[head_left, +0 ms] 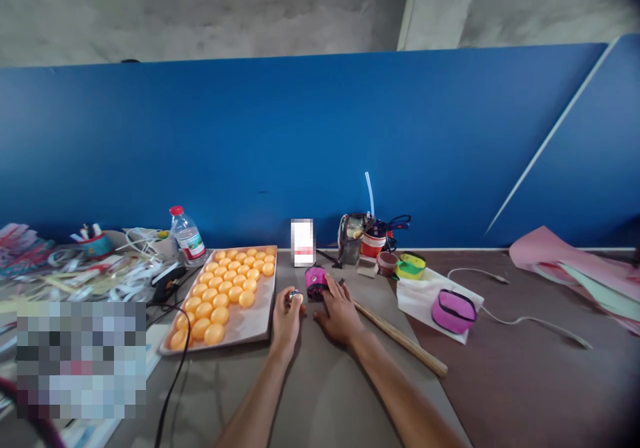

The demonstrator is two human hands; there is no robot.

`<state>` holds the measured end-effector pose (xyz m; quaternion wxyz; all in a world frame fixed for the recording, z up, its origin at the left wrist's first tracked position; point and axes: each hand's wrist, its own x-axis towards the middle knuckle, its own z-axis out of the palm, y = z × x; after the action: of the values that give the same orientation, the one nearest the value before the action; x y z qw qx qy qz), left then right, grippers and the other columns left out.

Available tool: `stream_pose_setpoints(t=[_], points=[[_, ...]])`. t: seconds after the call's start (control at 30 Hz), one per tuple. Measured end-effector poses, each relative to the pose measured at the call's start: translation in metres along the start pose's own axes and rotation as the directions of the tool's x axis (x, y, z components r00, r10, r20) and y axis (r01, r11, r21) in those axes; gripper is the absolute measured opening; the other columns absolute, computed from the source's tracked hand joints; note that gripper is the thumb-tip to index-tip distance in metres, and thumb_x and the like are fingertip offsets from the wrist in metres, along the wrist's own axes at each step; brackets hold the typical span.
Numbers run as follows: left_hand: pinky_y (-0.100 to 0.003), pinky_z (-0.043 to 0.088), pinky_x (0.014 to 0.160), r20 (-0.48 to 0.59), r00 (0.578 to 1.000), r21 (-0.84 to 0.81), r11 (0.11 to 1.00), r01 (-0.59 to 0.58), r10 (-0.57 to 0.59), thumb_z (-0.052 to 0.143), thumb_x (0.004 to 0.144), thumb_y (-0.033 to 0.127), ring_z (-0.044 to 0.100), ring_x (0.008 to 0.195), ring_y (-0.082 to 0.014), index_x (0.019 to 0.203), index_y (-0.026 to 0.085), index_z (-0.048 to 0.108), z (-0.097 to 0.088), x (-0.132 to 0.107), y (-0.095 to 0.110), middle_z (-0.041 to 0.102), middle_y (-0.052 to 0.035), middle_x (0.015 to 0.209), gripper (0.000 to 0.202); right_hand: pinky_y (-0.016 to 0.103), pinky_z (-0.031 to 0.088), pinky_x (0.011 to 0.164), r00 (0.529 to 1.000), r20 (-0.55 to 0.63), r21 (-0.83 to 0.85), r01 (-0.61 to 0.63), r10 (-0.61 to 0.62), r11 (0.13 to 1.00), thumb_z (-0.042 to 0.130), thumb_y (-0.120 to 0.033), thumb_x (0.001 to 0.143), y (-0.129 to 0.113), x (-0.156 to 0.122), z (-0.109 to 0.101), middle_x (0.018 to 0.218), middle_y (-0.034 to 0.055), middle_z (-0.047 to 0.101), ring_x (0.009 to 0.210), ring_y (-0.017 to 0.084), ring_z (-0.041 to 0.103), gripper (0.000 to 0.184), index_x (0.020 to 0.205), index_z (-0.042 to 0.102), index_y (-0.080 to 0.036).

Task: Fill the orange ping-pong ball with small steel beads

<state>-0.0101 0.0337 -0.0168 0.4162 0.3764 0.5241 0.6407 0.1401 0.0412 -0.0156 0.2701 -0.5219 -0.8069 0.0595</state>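
Observation:
My left hand (pixel 287 321) is closed, with a small shiny metal piece (pixel 295 295) at its fingertips; its exact kind is too small to tell. Just right of it, my right hand (pixel 341 311) lies low over the grey mat, fingers stretched out. Its fingertips reach the side of a small magenta and black fabric piece (pixel 315 281), apparently touching it. A wooden stick or handle (pixel 400 337) runs diagonally from beside my right hand towards the lower right; its far end is partly hidden by the fingers. Left of my hands is a tray (pixel 263 325) of several orange balls (pixel 220 315).
A water bottle (pixel 189 238) stands behind the tray, and a cluttered pile (pixel 115 275) lies left. At the back are a small white upright panel (pixel 303 243) and a red cup (pixel 373 245). Right are a purple fabric band (pixel 454 311), white cable (pixel 540 320) and pink sheets (pixel 560 268).

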Motion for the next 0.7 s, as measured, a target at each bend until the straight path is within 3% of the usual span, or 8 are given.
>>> stream_pose_setpoints(t=[0.1, 0.2, 0.33, 0.5, 0.6, 0.7], points=[[-0.026, 0.05, 0.057, 0.02, 1.0, 0.02, 1.0, 0.0, 0.0, 0.066, 0.067, 0.047, 0.059, 0.059, -0.0125, 0.097, 0.017, 0.058, -0.001, 0.0, -0.001, 0.06, -0.0024, 0.083, 0.043, 0.049, 0.022, 0.108, 0.996, -0.089, 0.124, 0.029, -0.018, 0.992, 0.058, -0.031, 0.077, 0.008, 0.003, -0.005, 0.135, 0.0112, 0.048, 0.126, 0.028, 0.041, 0.028, 0.102, 0.066, -0.021], [-0.027, 0.05, 0.056, 0.027, 1.0, 0.037, 0.999, -0.002, 0.001, 0.066, 0.068, 0.047, 0.058, 0.059, -0.013, 0.096, 0.017, 0.058, -0.001, 0.001, -0.003, 0.06, -0.002, 0.081, 0.042, 0.041, 0.036, 0.1, 0.962, -0.259, 0.27, -0.014, 0.087, 0.963, 0.047, -0.027, 0.084, 0.017, 0.01, -0.002, 0.116, 0.0114, 0.06, 0.112, 0.023, 0.052, 0.024, 0.096, 0.066, -0.019], [-0.029, 0.05, 0.058, 0.04, 0.999, 0.101, 0.995, -0.028, 0.024, 0.065, 0.068, 0.047, 0.059, 0.061, -0.0147, 0.097, 0.017, 0.059, -0.002, 0.003, -0.005, 0.062, -0.0043, 0.085, 0.042, 0.036, 0.045, 0.088, 0.906, -0.331, 0.345, -0.145, 0.265, 0.927, 0.041, -0.028, 0.087, 0.02, 0.026, 0.011, 0.114, 0.0146, 0.059, 0.102, 0.022, 0.057, 0.036, 0.118, 0.054, -0.015], [-0.03, 0.05, 0.065, 0.038, 0.996, 0.164, 0.983, -0.084, 0.079, 0.065, 0.069, 0.043, 0.06, 0.068, -0.0163, 0.095, 0.017, 0.061, -0.002, 0.003, -0.004, 0.063, -0.0061, 0.086, 0.038, 0.038, 0.045, 0.084, 0.884, -0.199, 0.144, -0.401, 0.423, 0.905, 0.043, -0.043, 0.087, -0.001, 0.048, 0.009, 0.114, 0.018, 0.059, 0.1, 0.026, 0.06, 0.046, 0.121, 0.05, -0.014], [-0.029, 0.049, 0.061, 0.038, 0.998, 0.114, 0.992, -0.048, 0.044, 0.064, 0.069, 0.043, 0.058, 0.063, -0.0145, 0.096, 0.015, 0.06, 0.0, 0.001, -0.003, 0.062, -0.0048, 0.082, 0.039, 0.045, 0.04, 0.087, 0.894, -0.066, 0.005, -0.444, 0.444, 0.896, 0.047, -0.053, 0.082, -0.015, 0.064, -0.002, 0.109, 0.0196, 0.062, 0.097, 0.031, 0.061, 0.056, 0.12, 0.05, -0.013], [-0.027, 0.049, 0.061, 0.041, 0.999, 0.045, 0.999, -0.026, 0.024, 0.068, 0.065, 0.041, 0.058, 0.062, -0.0135, 0.097, 0.015, 0.06, 0.001, 0.001, -0.004, 0.061, -0.0035, 0.077, 0.042, 0.049, 0.038, 0.089, 0.862, 0.113, -0.006, -0.496, 0.493, 0.868, 0.054, -0.054, 0.075, -0.02, 0.078, -0.006, 0.109, 0.0199, 0.063, 0.101, 0.034, 0.06, 0.059, 0.117, 0.052, -0.013]])
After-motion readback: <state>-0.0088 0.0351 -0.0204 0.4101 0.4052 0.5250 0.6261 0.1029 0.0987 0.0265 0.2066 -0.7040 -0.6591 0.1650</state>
